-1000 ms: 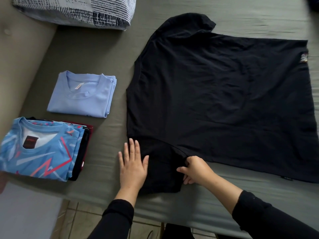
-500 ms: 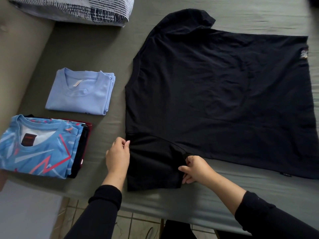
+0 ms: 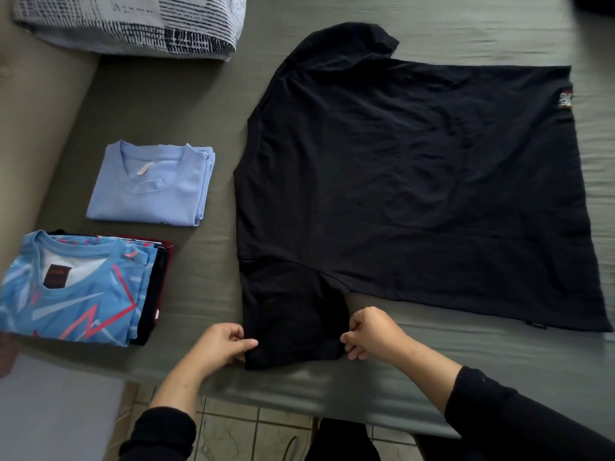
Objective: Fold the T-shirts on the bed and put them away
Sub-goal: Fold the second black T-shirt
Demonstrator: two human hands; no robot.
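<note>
Pinching is what both sets of fingers are doing: on my left hand (image 3: 221, 344) the thumb and forefinger are closing on the left corner of the near sleeve (image 3: 293, 321), and on my right hand (image 3: 372, 334) the curled fingers are nipping the sleeve's right corner, close to where it meets the body of the shirt (image 3: 416, 181). I am holding only the sleeve's hem; nothing else is in either grip.

Moving outward, the shirt is lying flat across the middle of the bed (image 3: 466, 387), collar end toward the left, hem toward the right edge, the far sleeve bunching slightly toward the pillow (image 3: 133, 24) at the far left corner. The near sleeve is hanging closest to the bed's near edge. Left of the shirt, well apart from it, the folded blue tee (image 3: 153, 188) is sitting alone, and the stack (image 3: 73, 287) with the patterned top is sitting at the near left corner.

I am judging this as the start of folding the sleeve in over the body. What worries me: the two pinches are taking thin edges, so one corner could be slipping free as I lift, leaving a skewed fold. The cloth is limp and already creasing, so dragging rather than lifting could be pulling the whole side off square or toward the near edge. I am also watching that far sleeve, which could be staying rumpled under later folds.
</note>
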